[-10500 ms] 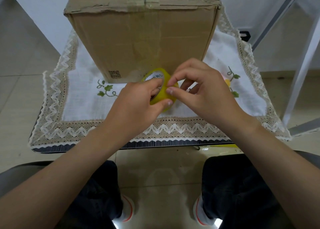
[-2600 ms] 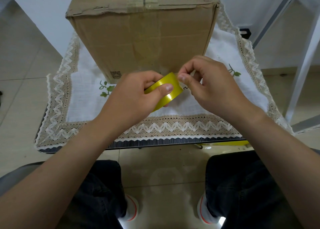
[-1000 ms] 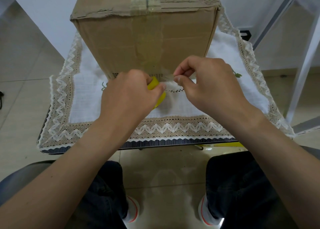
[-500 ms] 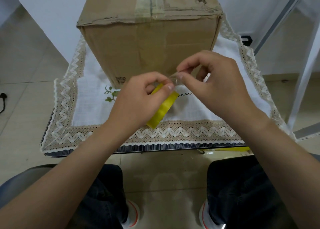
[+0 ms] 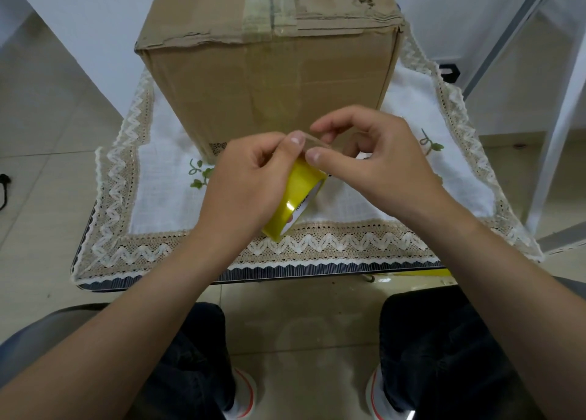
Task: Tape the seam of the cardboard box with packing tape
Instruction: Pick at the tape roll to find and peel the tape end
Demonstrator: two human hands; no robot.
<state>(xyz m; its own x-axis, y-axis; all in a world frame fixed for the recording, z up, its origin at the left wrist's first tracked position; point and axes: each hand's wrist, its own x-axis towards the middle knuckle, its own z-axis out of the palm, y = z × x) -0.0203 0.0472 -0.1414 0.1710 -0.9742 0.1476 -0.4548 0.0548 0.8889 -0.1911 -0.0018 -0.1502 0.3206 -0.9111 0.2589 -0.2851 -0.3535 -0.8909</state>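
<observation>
Currently the cardboard box (image 5: 269,80) stands upright on a low table (image 5: 285,272) covered with a white lace-edged cloth (image 5: 165,194). Box sits toward the far half of the cloth. Its top seam (image 5: 271,3) runs away from the camera and carries old, dull tape; that old tape also runs a short way down the near face. Top flap edge on the left is torn and ragged.

Left hand (image 5: 247,184) is closed around the yellow tape roll (image 5: 295,197), fingers through or around the core, thumb pressed on the outer winding near the top. Roll is held on edge, tilted, above the near part of the cloth, in front of the box and not touching it. White printed core label shows on the roll's right side.

Right hand (image 5: 371,159) is just beside the roll on its right. Thumb and index finger are pinched on a short clear strip of tape (image 5: 312,140) lifted off the top of the roll. The strip spans the small gap between the two thumbs. Remaining right fingers are curled loosely, holding nothing else.

Embroidered green leaf motifs (image 5: 199,175) show on the cloth either side of the hands. Below the table edge: dark trousers (image 5: 444,350), white shoes (image 5: 241,394) on a tiled floor (image 5: 47,118).
</observation>
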